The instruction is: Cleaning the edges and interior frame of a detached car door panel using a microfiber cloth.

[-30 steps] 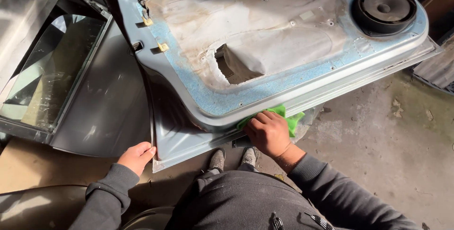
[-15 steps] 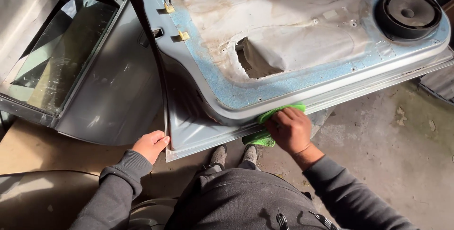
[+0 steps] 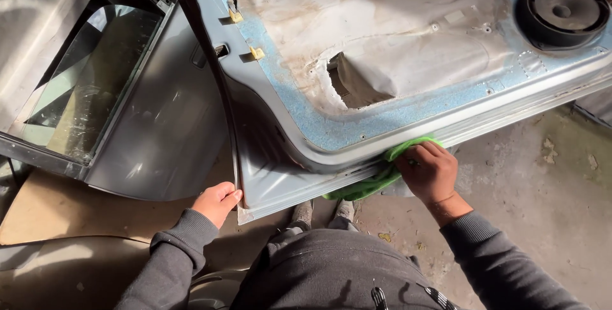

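The right hand (image 3: 428, 171) presses a soft green cloth (image 3: 373, 179) flat against the bottom edge of the big blue-grey metal car door (image 3: 280, 169), fingers close together. The left hand (image 3: 217, 200) grips the door's bottom corner, fingers curled around it. A round black speaker (image 3: 561, 13) sits at its far corner.

two car doors (image 3: 357, 125), one green cloth (image 3: 373, 182), one speaker (image 3: 561, 13)

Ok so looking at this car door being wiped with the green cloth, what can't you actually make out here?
Head view only:
- Green cloth: mostly covered by the right hand and the door's lower edge.
- Left hand: fingertips curl behind the door corner.
- Hole in the door panel: inside lost in shadow.
- Speaker and the door's top: cut off by the frame edge.
- Shoes: partly hidden by the knees.
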